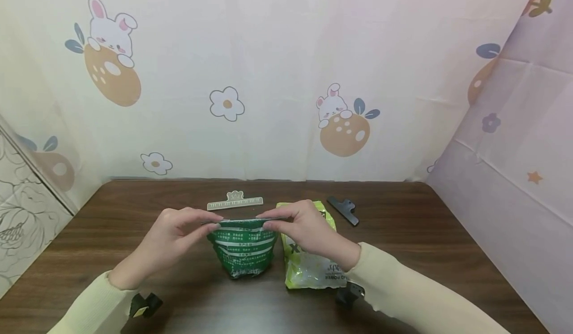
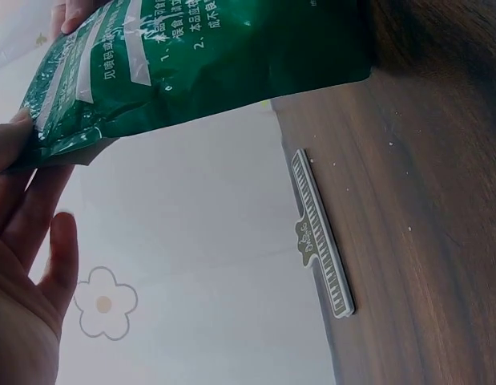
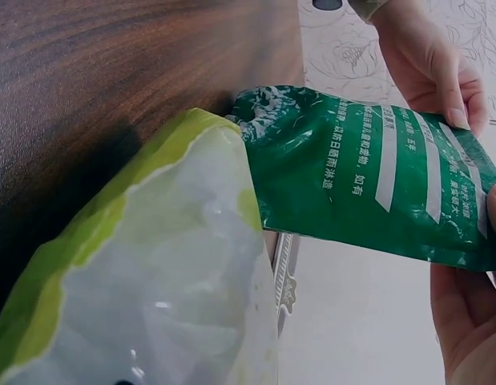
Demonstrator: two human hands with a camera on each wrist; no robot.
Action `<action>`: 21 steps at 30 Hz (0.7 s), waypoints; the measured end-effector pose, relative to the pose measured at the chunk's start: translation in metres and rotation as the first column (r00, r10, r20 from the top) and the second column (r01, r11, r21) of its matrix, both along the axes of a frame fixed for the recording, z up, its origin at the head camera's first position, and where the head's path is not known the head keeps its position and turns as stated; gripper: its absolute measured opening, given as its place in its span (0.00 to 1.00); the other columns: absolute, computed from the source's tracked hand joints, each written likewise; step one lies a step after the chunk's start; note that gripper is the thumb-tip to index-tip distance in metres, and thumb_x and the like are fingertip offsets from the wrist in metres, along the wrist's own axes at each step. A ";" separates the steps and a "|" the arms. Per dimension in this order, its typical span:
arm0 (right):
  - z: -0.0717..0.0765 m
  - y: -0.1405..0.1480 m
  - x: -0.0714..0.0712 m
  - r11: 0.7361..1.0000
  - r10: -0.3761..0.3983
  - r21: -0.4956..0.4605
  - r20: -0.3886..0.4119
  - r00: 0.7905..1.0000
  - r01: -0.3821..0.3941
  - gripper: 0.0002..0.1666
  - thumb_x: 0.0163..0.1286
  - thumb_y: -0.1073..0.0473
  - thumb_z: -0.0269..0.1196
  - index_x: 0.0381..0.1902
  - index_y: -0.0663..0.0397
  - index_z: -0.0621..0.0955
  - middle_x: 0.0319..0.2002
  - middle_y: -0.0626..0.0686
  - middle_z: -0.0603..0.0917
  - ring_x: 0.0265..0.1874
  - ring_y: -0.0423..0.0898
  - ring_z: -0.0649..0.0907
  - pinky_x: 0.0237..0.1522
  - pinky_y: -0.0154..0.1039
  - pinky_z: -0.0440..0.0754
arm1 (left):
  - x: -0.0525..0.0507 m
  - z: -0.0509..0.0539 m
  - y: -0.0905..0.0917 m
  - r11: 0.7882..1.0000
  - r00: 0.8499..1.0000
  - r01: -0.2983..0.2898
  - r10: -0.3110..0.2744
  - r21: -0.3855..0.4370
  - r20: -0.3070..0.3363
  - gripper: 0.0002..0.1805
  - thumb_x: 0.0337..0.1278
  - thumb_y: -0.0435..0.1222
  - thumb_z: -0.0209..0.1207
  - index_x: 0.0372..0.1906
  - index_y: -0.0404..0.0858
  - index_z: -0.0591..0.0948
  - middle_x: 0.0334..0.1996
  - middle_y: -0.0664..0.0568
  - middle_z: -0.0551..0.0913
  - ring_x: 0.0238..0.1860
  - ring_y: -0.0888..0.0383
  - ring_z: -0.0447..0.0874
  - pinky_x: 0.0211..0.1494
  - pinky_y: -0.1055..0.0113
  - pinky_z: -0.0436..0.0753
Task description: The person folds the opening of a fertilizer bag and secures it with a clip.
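A green bag [image 1: 245, 254] with white stripes and print stands upright on the table, its top edge pinched at both ends. My left hand [image 1: 172, 234] pinches the left end between thumb and fingers, and my right hand [image 1: 306, 227] pinches the right end. In the left wrist view the left hand [image 2: 31, 265] holds a corner of the green bag [image 2: 223, 64]. The right wrist view has the right hand [image 3: 472, 313] at the other end of the green bag [image 3: 352, 176], whose lower end looks crinkled.
A yellow-green and white bag [image 1: 309, 269] lies right of the green one, partly under my right forearm. Behind them on the wooden table [image 1: 385, 254] lie a pale ruler-like clip [image 1: 235, 203] and, to the right, a dark clip [image 1: 343, 209]. A patterned curtain hangs behind.
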State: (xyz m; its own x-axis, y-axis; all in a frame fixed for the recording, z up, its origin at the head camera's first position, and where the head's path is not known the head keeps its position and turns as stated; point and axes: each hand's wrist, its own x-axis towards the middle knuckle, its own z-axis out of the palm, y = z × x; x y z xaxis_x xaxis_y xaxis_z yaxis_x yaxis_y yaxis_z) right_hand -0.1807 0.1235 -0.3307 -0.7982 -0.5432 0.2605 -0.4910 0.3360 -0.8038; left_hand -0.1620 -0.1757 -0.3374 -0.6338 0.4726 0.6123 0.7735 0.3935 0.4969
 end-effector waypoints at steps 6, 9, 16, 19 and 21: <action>0.001 0.001 0.001 1.000 -0.009 0.016 -0.020 1.000 0.009 0.12 0.67 0.55 0.68 0.49 0.40 0.88 0.39 0.38 0.88 0.13 0.38 0.61 0.16 0.34 0.61 | 0.000 -0.001 -0.002 1.000 0.999 0.001 -0.002 0.022 0.051 0.15 0.56 0.25 0.67 0.45 0.46 0.88 0.37 0.61 0.88 0.34 0.63 0.86 0.36 0.75 0.79; 0.001 0.003 0.001 0.999 -0.029 0.027 -0.024 0.999 0.030 0.13 0.67 0.57 0.68 0.50 0.42 0.88 0.39 0.40 0.88 0.10 0.36 0.59 0.14 0.33 0.59 | -0.002 -0.002 -0.003 1.000 0.997 -0.017 0.015 0.017 0.070 0.14 0.57 0.26 0.67 0.44 0.46 0.88 0.37 0.62 0.88 0.34 0.63 0.86 0.35 0.74 0.79; -0.003 0.008 -0.002 0.998 -0.063 0.011 -0.009 0.998 0.064 0.14 0.67 0.61 0.68 0.50 0.45 0.88 0.44 0.45 0.88 0.07 0.32 0.57 0.14 0.32 0.57 | -0.003 -0.002 -0.004 1.000 0.993 -0.026 0.025 0.014 0.111 0.13 0.59 0.27 0.66 0.44 0.47 0.88 0.37 0.62 0.88 0.35 0.63 0.87 0.35 0.71 0.81; -0.004 0.009 -0.002 0.998 -0.059 0.005 -0.024 0.998 0.059 0.14 0.67 0.62 0.68 0.50 0.46 0.88 0.44 0.45 0.88 0.08 0.31 0.57 0.15 0.32 0.58 | -0.004 -0.002 -0.005 1.000 0.992 -0.026 0.024 0.014 0.121 0.12 0.59 0.28 0.66 0.44 0.47 0.88 0.37 0.63 0.88 0.35 0.63 0.87 0.35 0.70 0.81; -0.004 0.009 -0.002 0.999 -0.047 0.002 -0.047 0.998 0.047 0.14 0.67 0.61 0.68 0.50 0.44 0.88 0.44 0.43 0.88 0.08 0.33 0.57 0.15 0.32 0.58 | -0.004 -0.003 -0.005 1.000 0.992 -0.024 0.022 0.015 0.127 0.12 0.60 0.28 0.66 0.43 0.47 0.88 0.36 0.63 0.88 0.34 0.63 0.86 0.34 0.70 0.81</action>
State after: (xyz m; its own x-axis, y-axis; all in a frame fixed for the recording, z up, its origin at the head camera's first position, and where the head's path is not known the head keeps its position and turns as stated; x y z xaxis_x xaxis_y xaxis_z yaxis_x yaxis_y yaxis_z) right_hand -0.1824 0.1328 -0.3350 -0.8096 -0.5065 0.2966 -0.5117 0.3616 -0.7793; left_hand -0.1662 -0.1811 -0.3399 -0.7176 0.4472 0.5339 0.6944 0.4013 0.5973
